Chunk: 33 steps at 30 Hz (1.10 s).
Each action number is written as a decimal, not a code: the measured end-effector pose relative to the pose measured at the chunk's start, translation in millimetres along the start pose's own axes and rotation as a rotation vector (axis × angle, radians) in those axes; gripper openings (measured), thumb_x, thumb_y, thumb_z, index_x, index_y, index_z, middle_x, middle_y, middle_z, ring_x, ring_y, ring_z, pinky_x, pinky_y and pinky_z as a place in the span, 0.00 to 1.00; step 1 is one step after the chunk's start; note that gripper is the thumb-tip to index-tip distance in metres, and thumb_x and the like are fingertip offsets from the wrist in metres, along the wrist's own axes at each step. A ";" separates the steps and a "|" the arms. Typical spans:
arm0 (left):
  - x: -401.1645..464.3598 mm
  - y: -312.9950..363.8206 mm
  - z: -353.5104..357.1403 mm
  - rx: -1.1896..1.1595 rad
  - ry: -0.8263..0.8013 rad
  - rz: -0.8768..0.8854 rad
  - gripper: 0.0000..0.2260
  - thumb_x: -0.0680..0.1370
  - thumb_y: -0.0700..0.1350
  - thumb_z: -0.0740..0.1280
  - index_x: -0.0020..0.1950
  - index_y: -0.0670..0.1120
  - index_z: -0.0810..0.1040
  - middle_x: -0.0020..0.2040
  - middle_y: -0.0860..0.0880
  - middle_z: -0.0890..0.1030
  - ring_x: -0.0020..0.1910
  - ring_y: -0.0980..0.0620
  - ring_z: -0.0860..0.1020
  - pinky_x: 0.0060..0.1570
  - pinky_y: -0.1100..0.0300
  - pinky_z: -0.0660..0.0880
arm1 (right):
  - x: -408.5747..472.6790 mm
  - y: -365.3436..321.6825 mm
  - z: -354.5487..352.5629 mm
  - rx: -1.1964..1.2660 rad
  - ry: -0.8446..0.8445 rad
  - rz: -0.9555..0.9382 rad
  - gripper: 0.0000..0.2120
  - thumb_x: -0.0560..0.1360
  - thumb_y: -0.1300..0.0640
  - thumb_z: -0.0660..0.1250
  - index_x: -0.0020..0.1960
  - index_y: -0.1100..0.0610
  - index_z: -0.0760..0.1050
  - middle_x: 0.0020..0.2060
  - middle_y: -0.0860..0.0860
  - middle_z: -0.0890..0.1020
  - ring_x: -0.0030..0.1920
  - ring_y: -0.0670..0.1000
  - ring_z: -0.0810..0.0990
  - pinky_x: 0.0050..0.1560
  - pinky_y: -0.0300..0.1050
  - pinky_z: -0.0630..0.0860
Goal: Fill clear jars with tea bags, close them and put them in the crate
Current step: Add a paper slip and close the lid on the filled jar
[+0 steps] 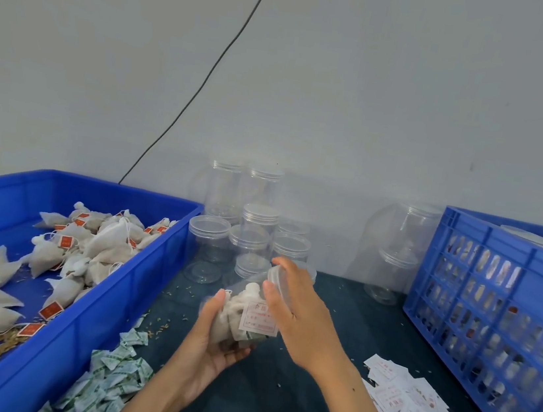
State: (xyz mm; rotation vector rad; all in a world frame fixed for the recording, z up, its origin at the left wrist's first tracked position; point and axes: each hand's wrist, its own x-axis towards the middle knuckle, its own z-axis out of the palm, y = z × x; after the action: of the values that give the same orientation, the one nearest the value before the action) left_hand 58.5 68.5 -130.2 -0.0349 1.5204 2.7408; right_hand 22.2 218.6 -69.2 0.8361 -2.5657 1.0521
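Holding, left hand: the left hand [210, 343] cradles a clear jar [241, 319] from below, fingers curled round its side, tilted above the dark tabletop [289, 398].
Jar look: see-through plastic, packed with white tea bags [231, 314]; a white paper label [260, 318] with red print faces up.
Lid: a clear lid [278, 284] sits at the jar's mouth, at a slant; whether it is seated I cannot tell.
Right hand: the right hand [298, 309] has its grip on that lid, fingers and thumb wrapped round its rim.
Left bin: a blue bin [114, 289] beside the jar, holding loose white tea bags with red tags [92, 244] and some scattered grain.
Empty jars: a cluster of clear lidded jars [254, 224] stacked against the wall behind the hands; two more stacked jars [398, 253] just beside the crate.
Crate: a blue slotted crate [492, 304] on the right, filled jars dimly visible through its wall.
Tabletop litter: small green-and-white sachets [112, 378] near the bin; white printed labels [409, 404] heaped near the crate.
Wall: a black cable [212, 70] runs down it.
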 end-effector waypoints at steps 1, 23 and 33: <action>0.1 -0.6 -0.1 0.024 0.007 0.023 0.31 0.71 0.63 0.62 0.64 0.42 0.77 0.54 0.38 0.83 0.46 0.47 0.82 0.47 0.55 0.77 | -0.4 -0.7 3.0 -0.008 0.001 0.029 0.20 0.78 0.35 0.48 0.68 0.39 0.57 0.61 0.43 0.68 0.54 0.47 0.73 0.44 0.33 0.68; -0.6 9.2 63.9 -0.094 -0.073 0.276 0.23 0.78 0.59 0.57 0.66 0.49 0.75 0.60 0.43 0.82 0.55 0.47 0.82 0.52 0.50 0.80 | 12.5 -32.7 -67.5 0.517 0.061 0.284 0.31 0.75 0.41 0.65 0.72 0.49 0.58 0.65 0.53 0.70 0.63 0.50 0.74 0.61 0.47 0.74; 4.3 28.2 170.0 -0.377 -0.332 0.051 0.25 0.78 0.55 0.63 0.70 0.41 0.73 0.66 0.38 0.77 0.66 0.40 0.74 0.66 0.43 0.71 | 13.0 -26.1 -161.7 0.869 0.233 0.571 0.37 0.68 0.47 0.76 0.70 0.56 0.63 0.62 0.59 0.77 0.61 0.59 0.77 0.56 0.54 0.74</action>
State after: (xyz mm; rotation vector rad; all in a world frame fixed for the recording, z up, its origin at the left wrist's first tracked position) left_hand 51.0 197.7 -16.4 0.4373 0.9277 2.8446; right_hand 28.5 312.0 65.8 0.0575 -2.1307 2.3451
